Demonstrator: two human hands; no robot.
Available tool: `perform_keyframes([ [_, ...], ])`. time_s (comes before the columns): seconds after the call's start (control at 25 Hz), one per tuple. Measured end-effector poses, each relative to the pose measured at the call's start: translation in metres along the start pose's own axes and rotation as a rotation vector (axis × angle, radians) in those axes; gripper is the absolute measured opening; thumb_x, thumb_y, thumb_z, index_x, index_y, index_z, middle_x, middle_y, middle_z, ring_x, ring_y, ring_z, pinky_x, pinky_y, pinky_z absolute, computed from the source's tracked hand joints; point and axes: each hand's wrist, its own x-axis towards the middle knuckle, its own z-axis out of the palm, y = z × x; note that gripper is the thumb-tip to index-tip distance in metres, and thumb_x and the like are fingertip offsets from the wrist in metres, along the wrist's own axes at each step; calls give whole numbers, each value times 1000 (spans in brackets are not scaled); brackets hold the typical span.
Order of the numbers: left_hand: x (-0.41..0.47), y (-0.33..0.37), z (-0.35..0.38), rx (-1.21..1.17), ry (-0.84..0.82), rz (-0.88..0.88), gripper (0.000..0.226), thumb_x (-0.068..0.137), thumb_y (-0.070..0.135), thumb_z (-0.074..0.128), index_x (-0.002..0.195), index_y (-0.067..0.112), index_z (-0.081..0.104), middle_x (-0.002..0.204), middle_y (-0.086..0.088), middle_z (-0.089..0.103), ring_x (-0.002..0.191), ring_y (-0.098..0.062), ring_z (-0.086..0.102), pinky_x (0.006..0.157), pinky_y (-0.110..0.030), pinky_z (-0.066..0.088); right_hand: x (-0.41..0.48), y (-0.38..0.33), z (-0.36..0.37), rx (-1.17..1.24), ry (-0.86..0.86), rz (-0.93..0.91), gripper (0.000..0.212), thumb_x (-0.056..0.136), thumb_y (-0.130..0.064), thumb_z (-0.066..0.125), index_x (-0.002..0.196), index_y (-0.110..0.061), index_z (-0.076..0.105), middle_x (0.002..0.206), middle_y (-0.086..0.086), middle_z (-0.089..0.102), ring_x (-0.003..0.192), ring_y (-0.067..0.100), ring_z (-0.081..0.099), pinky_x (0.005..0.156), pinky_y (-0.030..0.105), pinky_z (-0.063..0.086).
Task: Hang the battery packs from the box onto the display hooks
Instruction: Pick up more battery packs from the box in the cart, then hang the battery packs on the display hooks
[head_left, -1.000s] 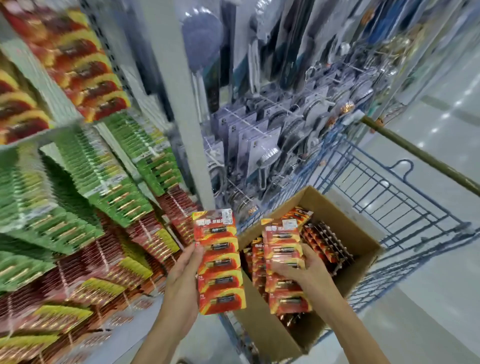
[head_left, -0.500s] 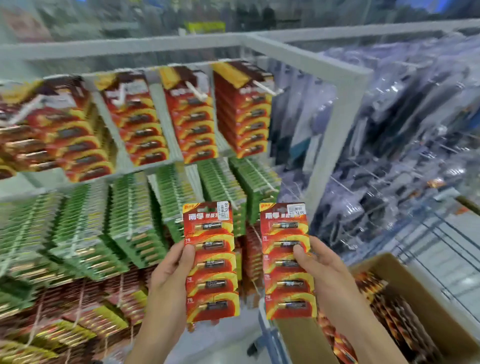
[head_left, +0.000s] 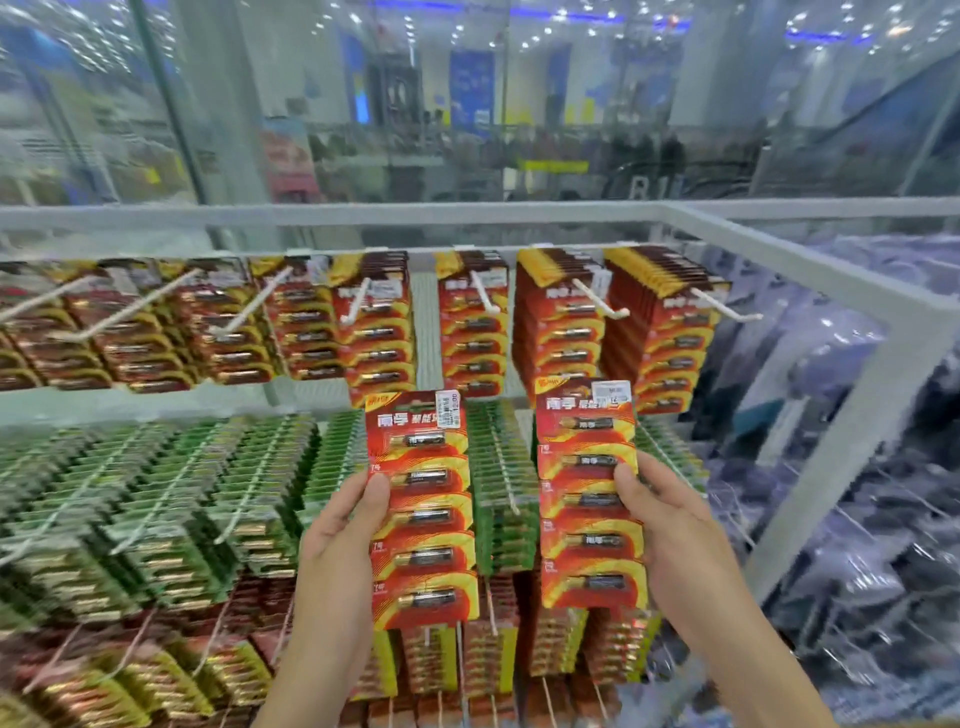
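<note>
Left hand (head_left: 337, 525) pinches the left pack (head_left: 421, 514), right hand (head_left: 670, 525) the right pack (head_left: 589, 540); I'd drop either if its hole misses a top-rail hook (head_left: 597, 299).

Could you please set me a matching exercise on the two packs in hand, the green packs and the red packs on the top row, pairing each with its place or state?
Things
1. left pack
2. right pack
3. green packs
4. top red packs

Places or states
A. hang from the top hooks
B. gripped at its right edge
C. hang in the row just below the top one
D. gripped at its left edge

Pairs: 1-D, 2-B, 3-C, 4-A
</note>
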Motion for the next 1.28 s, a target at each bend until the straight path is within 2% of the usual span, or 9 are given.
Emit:
perform_keyframes([
  [0.16, 7, 34, -4, -24, 20, 112, 26, 97, 31, 62, 115, 18, 75, 103, -12, 80, 83, -34, 79, 63, -44, 64, 8, -1, 10, 74, 7, 26, 40, 96, -25, 61, 134, -17, 61, 115, 9, 77, 97, 30, 77, 78, 47, 58],
  [0.32, 20, 60, -5, 21, 15, 190, 26, 103, 30, 58, 120, 18, 74, 104, -11, 80, 85, -33, 79, 60, -39, 63, 7, 1, 13, 96, 7, 50, 14, 99, -14, 56, 109, -17, 66, 89, 4, 81, 74, 22, 78, 70, 45, 53],
  [0.52, 31, 66, -5, 65, -2, 195, 23, 105, 32, 56, 120, 25, 71, 103, -6, 81, 88, -30, 79, 73, -42, 61, 5, 3, 16, 99, -21, 73, 44, 90, -23, 62, 132, -12, 62, 111, 14, 77, 93, 35, 77, 80, 49, 56],
  [0.8, 93, 69, 12, 177, -9, 184, 23, 110, 34, 49, 113, 25, 70, 104, -4, 80, 92, -27, 79, 83, -48, 62, 7, -21, 43, 3, -140, -55, 25, 98, -26, 57, 112, -18, 77, 109, 14, 77, 88, 30, 76, 66, 39, 62],
  [0.88, 117, 69, 17, 218, 18, 206, 24, 110, 34, 47, 110, 24, 70, 102, -3, 81, 87, -23, 79, 79, -44, 62, 14, -26, 56, -45, -144, -97, 27, 96, -35, 63, 117, -23, 76, 117, 10, 75, 100, 28, 74, 81, 44, 62],
  [1.0, 141, 67, 23, 209, 57, 213, 26, 111, 32, 47, 106, 23, 72, 96, -2, 81, 86, -26, 79, 76, -46, 63, 29, -23, 71, -160, -119, -121, 71, 79, -67, 76, 140, -33, 60, 142, -5, 63, 133, 24, 58, 112, 59, 43],
  [1.04, 144, 66, 23, 202, 66, 210, 26, 111, 32, 48, 106, 23, 72, 95, -2, 81, 85, -27, 79, 75, -46, 63, 32, -23, 74, -154, -120, -122, 69, 81, -65, 75, 140, -34, 59, 140, -10, 64, 133, 20, 58, 113, 58, 43],
  [1.16, 151, 61, 22, 173, 82, 213, 23, 109, 32, 51, 103, 25, 71, 89, 2, 81, 79, -21, 79, 65, -37, 62, 40, -18, 82, -95, -86, -100, 22, 99, -42, 64, 121, -38, 66, 124, -14, 73, 119, 14, 68, 102, 49, 53],
  [1.28, 152, 58, 19, 184, 83, 255, 19, 107, 33, 55, 99, 26, 71, 86, 4, 79, 69, -10, 76, 53, -24, 57, 51, -22, 96, -117, -67, -76, 21, 104, -38, 56, 117, -29, 71, 118, -2, 76, 112, 26, 72, 96, 53, 56],
])
